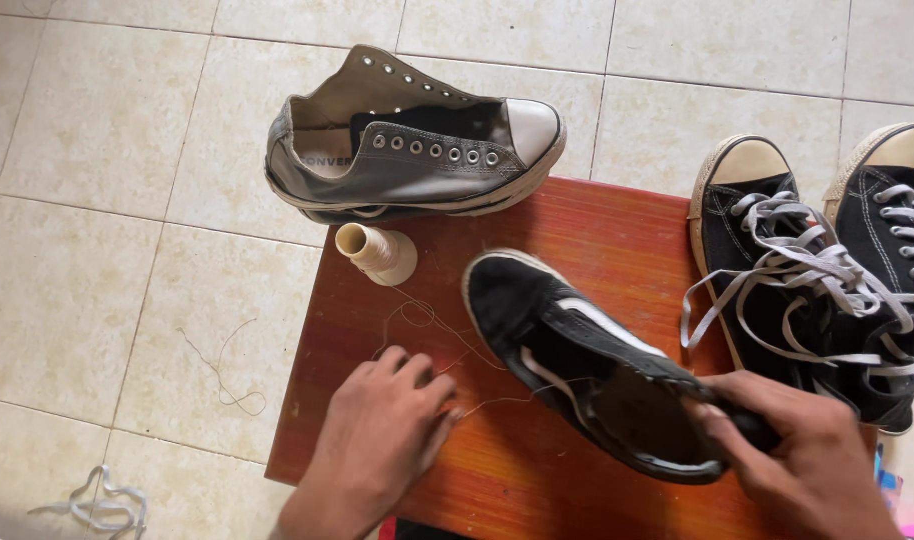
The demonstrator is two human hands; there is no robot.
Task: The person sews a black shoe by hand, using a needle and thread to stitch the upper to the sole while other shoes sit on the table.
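The black shoe (587, 365) lies on its side on the red wooden stool (617, 230), toe toward the far edge, and its heel collar is gripped by the right hand (807, 460), fingers curled closed around the rim. The left hand (382, 440) rests knuckles-up on the stool just beside the shoe, fingers bunched together at the near end of a thin thread (427, 325); a pinch on the thread seems likely, though whether a needle is held cannot be told. The thread runs in loose loops back toward the spool (375, 252), which lies tipped over near the far left corner, just in front of the grey shoe (407, 145) that overhangs the stool's edge.

The step in hand is judged to be stitching on the black shoe. It would be done well if the shoe were kept clamped firmly at the heel so it is not rolled by each pull, and if the thread were drawn out smoothly and kept clear of its own loops, since tangling looks possible where it curls. The slack should be taken up gently, as the loose spool could be dragged or rolled off. The pair of black laced shoes (807, 270) on the floor to the right is best left apart
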